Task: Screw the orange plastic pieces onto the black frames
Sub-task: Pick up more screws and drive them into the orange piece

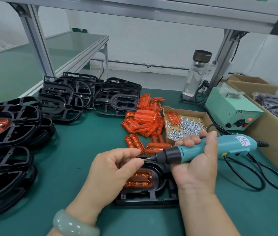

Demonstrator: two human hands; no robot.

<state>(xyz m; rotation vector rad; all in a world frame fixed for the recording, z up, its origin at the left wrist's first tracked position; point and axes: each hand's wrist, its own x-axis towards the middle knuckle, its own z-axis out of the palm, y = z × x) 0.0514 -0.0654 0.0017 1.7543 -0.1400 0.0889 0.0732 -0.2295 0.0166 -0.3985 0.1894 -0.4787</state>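
A black frame lies on the green mat in front of me, with an orange piece seated in it and one screw showing at its right end. Above it my right hand grips a teal electric screwdriver, held almost level with its bit pointing left. My left hand pinches a small screw between thumb and forefinger, right at the bit's tip. Loose orange pieces are heaped behind, beside a cardboard tray of screws.
Bare black frames are stacked at the back left. Frames with orange pieces in them pile up at the left edge. A green power box, a glass bottle and cardboard boxes stand at the right. The driver's black cord loops on the mat.
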